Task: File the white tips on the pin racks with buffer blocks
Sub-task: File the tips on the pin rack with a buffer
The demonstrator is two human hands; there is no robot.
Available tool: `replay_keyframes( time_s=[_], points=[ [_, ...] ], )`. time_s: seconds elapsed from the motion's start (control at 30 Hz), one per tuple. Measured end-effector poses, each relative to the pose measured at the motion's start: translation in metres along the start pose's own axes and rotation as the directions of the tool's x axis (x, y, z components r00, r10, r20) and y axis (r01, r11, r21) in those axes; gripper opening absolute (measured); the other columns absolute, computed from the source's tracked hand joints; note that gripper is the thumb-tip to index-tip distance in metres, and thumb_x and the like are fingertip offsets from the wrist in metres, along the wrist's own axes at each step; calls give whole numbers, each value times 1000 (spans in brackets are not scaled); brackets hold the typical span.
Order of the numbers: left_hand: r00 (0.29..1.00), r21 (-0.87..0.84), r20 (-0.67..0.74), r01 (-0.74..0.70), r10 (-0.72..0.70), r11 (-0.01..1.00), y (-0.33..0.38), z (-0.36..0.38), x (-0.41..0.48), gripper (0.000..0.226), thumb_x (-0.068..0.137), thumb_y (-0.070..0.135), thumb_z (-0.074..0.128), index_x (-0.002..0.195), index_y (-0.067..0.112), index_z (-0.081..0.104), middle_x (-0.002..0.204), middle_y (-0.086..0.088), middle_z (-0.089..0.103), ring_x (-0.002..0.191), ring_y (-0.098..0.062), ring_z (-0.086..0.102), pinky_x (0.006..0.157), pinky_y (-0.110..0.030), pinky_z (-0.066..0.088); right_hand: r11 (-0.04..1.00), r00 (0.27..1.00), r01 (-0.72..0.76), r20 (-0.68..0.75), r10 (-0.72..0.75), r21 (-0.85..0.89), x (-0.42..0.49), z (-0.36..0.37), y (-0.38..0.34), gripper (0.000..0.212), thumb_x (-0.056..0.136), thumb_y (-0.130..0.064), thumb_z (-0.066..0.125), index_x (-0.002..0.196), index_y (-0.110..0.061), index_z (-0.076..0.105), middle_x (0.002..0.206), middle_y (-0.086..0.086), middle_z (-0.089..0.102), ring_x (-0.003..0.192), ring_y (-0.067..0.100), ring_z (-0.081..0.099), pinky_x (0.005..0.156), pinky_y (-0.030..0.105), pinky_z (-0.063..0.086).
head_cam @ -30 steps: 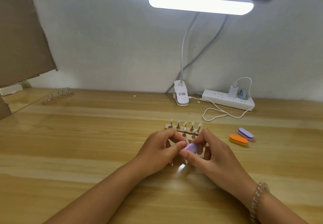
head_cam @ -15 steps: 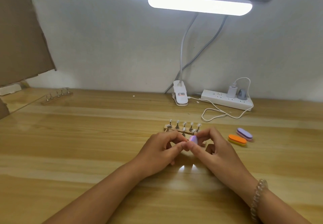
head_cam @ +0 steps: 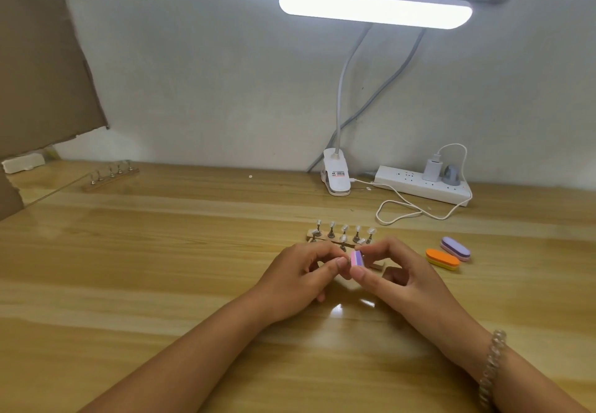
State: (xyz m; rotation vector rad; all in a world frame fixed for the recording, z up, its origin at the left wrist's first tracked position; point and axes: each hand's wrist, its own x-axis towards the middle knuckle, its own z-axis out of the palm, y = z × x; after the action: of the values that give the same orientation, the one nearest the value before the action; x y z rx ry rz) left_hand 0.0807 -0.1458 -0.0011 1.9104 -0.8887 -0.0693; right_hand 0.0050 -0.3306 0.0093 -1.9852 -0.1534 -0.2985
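Note:
Two wooden pin racks lie side by side mid-table; the far rack [head_cam: 342,233] carries several metal pins with white tips, and the near rack [head_cam: 375,265] is mostly hidden behind my hands. My right hand [head_cam: 396,275] pinches a small pink-and-purple buffer block [head_cam: 356,258] between thumb and forefinger, just in front of the pins. My left hand [head_cam: 298,279] has its thumb and fingers curled close against the block's left side, seemingly pinching a pin or tip that I cannot make out.
An orange buffer block [head_cam: 442,259] and a purple one [head_cam: 455,248] lie right of my hands. A third pin rack [head_cam: 111,175] sits at the far left. A clip lamp [head_cam: 336,180], power strip [head_cam: 422,184] and white cable [head_cam: 406,209] line the back wall. Cardboard [head_cam: 38,67] leans at left.
Both hands have moved slightly away from me toward the racks, and the buffer block has turned more upright between my right fingers.

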Motion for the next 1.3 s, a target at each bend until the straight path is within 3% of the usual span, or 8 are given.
replay_keyframes(
  time_s=[0.1, 0.37, 0.47, 0.67, 0.9, 1.07, 1.17, 1.3],
  points=[
    [999, 45, 22, -25, 24, 999, 0, 2, -1, 15, 100, 25, 57, 95, 26, 71, 88, 15, 72, 51, -7, 57, 60, -24, 47, 999, 997, -44, -72, 42, -30, 3, 1, 0, 39, 70, -59, 69, 98, -32, 66, 94, -15, 67, 61, 5, 52, 63, 25, 46],
    [1000, 58, -5, -10, 10, 998, -1, 2, 0, 16, 100, 23, 57, 89, 30, 67, 83, 8, 69, 52, -7, 56, 58, -25, 44, 998, 999, 21, -30, -23, -66, 0, 5, -3, 43, 67, -60, 72, 89, -25, 60, 83, -10, 67, 52, 4, 46, 50, 18, 38],
    [998, 167, 52, -38, 30, 985, 0, 5, -3, 15, 96, 35, 55, 91, 35, 69, 85, 19, 70, 56, -2, 51, 59, -25, 40, 997, 993, -17, -117, 8, -71, 4, 4, -2, 47, 65, -63, 67, 90, -23, 62, 82, -13, 64, 56, 3, 50, 56, 20, 42],
    [999, 34, -30, 12, -11, 999, 0, 1, 0, 23, 100, 21, 57, 84, 36, 63, 79, 11, 64, 54, -6, 55, 56, -33, 48, 983, 998, 52, -11, -55, -178, -1, 8, -4, 39, 70, -59, 72, 88, -28, 58, 83, -10, 67, 52, 2, 48, 51, 16, 37],
    [1000, 67, -21, 23, -21, 997, 2, 4, -1, 18, 97, 25, 57, 86, 39, 62, 88, 17, 71, 52, -2, 56, 60, -25, 46, 997, 987, -57, -152, 49, -53, 4, 4, -2, 50, 64, -67, 64, 92, -24, 63, 85, -16, 68, 74, 1, 61, 62, 15, 44],
    [999, 64, -42, 33, -30, 997, 0, 3, -2, 14, 95, 22, 64, 86, 34, 64, 88, 17, 70, 50, -3, 57, 58, -22, 45, 991, 976, -111, -178, 123, 72, 6, 1, 0, 51, 65, -68, 60, 95, -27, 63, 90, -16, 71, 61, -6, 55, 66, 25, 38],
    [999, 51, -44, 9, -7, 999, 1, 2, -1, 10, 97, 25, 62, 90, 27, 69, 91, 12, 72, 47, -7, 58, 58, -22, 44, 994, 981, -101, -162, 105, 31, 5, 2, -1, 43, 69, -64, 62, 96, -30, 64, 91, -16, 69, 64, -4, 58, 65, 23, 41],
    [999, 95, -27, -32, 34, 995, 2, 2, -3, 15, 100, 24, 56, 92, 27, 68, 79, 22, 66, 49, -8, 60, 58, -20, 43, 1000, 997, -15, -81, 14, -17, 0, 4, -3, 42, 69, -61, 68, 99, -33, 62, 95, -16, 66, 60, 7, 58, 56, 21, 46]
  ],
)
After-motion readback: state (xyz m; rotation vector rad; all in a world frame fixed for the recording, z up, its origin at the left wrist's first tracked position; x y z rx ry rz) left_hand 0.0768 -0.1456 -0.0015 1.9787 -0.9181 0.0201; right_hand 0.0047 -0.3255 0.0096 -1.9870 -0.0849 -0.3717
